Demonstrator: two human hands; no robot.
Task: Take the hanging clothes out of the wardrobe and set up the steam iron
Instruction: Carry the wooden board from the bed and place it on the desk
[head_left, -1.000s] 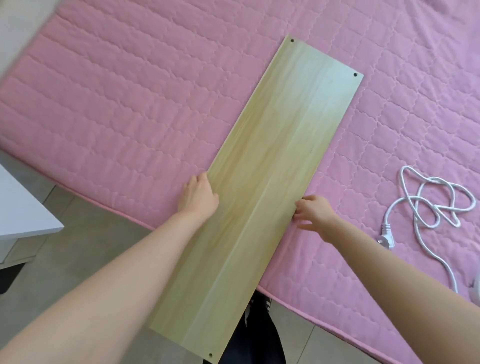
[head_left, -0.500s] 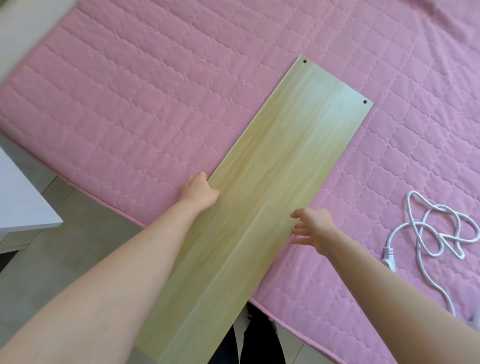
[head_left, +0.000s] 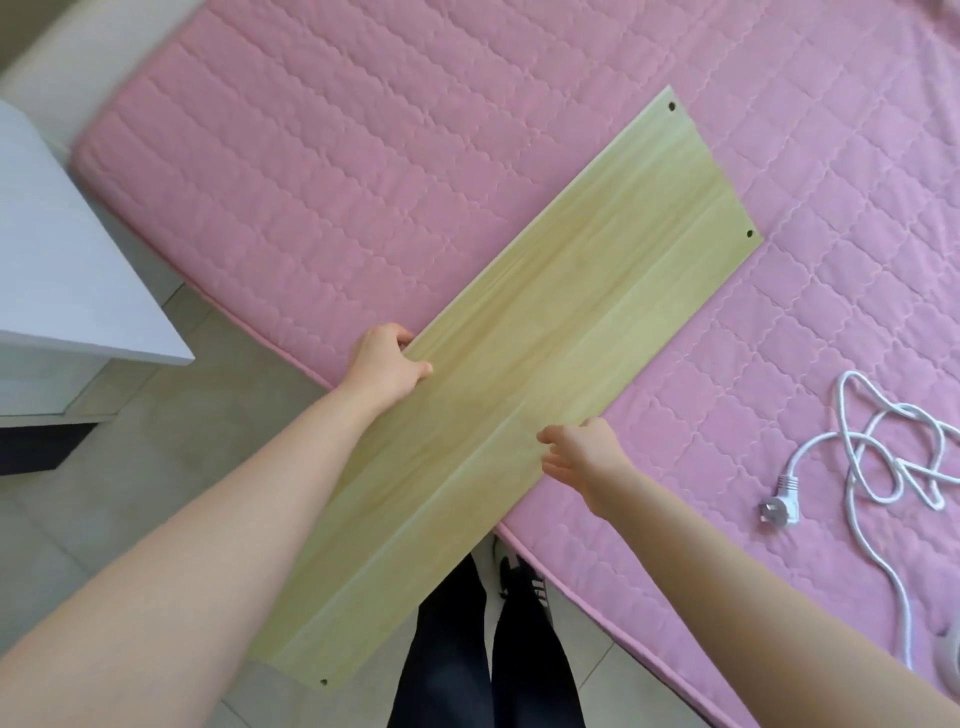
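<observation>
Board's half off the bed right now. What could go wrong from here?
1. The wooden board overhangs the mattress edge above the shoes; only the left hand grips it, the right hand looks open beside it, so it might tip and drop.
2. The white cord lies loose to the right; sliding the board that way could snag it.

The pink quilted mattress (head_left: 363, 182) carries a wooden board (head_left: 571, 322), overhanging its near edge, and a tangled white power cord (head_left: 883, 457) near its right edge.
</observation>
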